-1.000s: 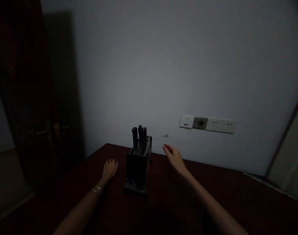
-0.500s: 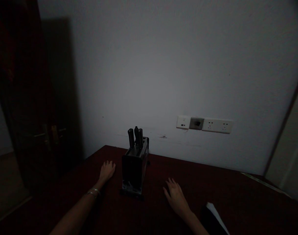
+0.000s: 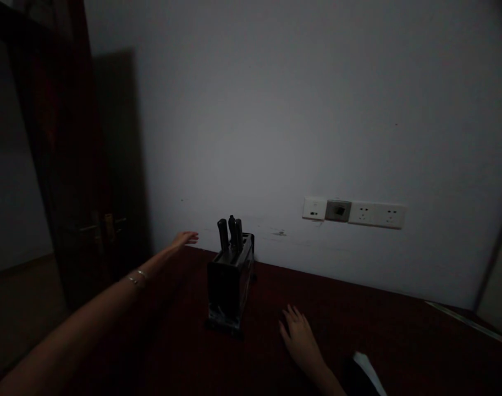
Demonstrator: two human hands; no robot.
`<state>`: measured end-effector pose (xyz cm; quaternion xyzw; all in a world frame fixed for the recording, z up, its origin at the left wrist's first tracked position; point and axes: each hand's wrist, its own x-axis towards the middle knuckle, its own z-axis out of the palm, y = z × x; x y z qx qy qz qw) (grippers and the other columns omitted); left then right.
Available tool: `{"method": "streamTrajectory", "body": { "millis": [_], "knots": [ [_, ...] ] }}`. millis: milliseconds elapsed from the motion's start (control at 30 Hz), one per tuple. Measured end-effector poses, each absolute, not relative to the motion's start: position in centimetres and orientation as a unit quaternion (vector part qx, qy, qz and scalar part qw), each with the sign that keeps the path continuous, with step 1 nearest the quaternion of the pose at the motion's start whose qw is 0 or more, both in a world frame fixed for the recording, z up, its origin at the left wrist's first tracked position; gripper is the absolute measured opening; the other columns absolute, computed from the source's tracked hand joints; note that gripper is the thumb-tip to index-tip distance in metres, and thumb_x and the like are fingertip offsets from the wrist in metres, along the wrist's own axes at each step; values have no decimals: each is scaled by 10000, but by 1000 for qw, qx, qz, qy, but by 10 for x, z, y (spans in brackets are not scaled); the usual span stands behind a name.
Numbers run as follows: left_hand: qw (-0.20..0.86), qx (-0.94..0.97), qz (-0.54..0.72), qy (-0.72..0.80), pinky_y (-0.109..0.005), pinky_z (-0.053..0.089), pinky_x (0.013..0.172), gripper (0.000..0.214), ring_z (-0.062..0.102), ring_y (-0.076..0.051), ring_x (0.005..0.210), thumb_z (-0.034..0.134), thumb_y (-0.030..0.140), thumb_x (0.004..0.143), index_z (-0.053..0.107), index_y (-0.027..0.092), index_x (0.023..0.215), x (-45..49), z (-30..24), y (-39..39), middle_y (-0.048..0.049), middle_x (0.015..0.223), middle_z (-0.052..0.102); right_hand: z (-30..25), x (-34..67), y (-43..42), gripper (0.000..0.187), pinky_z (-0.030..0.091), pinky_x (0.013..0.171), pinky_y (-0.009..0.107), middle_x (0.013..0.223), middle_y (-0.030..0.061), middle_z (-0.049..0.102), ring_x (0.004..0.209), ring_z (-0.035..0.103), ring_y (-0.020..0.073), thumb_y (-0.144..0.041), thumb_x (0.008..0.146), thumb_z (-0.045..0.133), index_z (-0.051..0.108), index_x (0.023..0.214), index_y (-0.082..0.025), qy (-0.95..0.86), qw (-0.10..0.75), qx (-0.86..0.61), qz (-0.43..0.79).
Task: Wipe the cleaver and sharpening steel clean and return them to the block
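Note:
A dark metal knife block (image 3: 230, 289) stands on the dark red table (image 3: 399, 335), with three black knife handles (image 3: 230, 232) sticking up from its top. My left hand (image 3: 185, 238) is raised above the table's far left corner, just left of the handles, fingers stretched out and holding nothing. A thin bracelet (image 3: 137, 276) circles that wrist. My right hand (image 3: 299, 334) lies flat on the table to the right of the block, fingers spread.
A row of white wall sockets with one grey plate (image 3: 353, 212) is on the wall behind. A dark wooden door (image 3: 81, 165) with a brass handle stands at the left. Something white (image 3: 368, 371) shows near my right forearm.
My left hand has lifted off the table and reached forward to beside the knife handles. My right hand came down to the table a second ago and now rests there.

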<state>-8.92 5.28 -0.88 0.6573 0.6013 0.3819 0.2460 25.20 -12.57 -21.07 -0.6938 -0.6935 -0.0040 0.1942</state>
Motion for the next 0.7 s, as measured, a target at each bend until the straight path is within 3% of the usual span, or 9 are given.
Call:
{"method": "streamTrajectory", "body": {
  "millis": [133, 300, 400, 533, 700],
  "knots": [
    [292, 761, 322, 481, -226, 452, 762, 410, 580, -145, 946, 350, 327, 873, 476, 56, 1154, -71, 89, 42, -128, 1104, 619, -215, 253, -124, 509, 251, 1042, 434, 1322, 153, 447, 1263, 347, 287, -349, 860, 295, 529, 1215, -69, -696, 207, -688, -8],
    [275, 870, 171, 372, -214, 430, 764, 384, 562, -131, 910, 515, 316, 792, 551, 63, 1077, -33, 165, 13, -111, 1112, 607, -220, 254, -123, 503, 255, 1040, 432, 1315, 147, 455, 1259, 355, 282, -348, 854, 310, 528, 1216, -76, -696, 221, -682, -14],
    [245, 894, 85, 364, -200, 432, 704, 379, 581, -137, 855, 612, 224, 682, 595, 90, 1035, -12, 174, 8, -85, 1055, 628, -216, 253, -124, 504, 262, 1037, 433, 1317, 149, 451, 1260, 352, 287, -340, 853, 311, 524, 1220, -68, -696, 213, -686, -10],
    [167, 921, -42, 349, -184, 426, 646, 416, 579, -124, 779, 590, 173, 644, 600, 129, 1058, 6, 162, 17, -52, 973, 654, -210, 252, -126, 508, 253, 1044, 442, 1327, 157, 434, 1263, 345, 290, -324, 859, 298, 511, 1230, -51, -699, 190, -689, -2],
    [163, 931, -82, 315, -177, 423, 609, 369, 567, -121, 704, 597, 134, 585, 652, 140, 950, 19, 145, 26, -11, 821, 675, -210, 251, -126, 499, 262, 1044, 435, 1320, 160, 444, 1257, 356, 283, -328, 857, 311, 523, 1218, -56, -695, 202, -690, -8]
  ]
}}
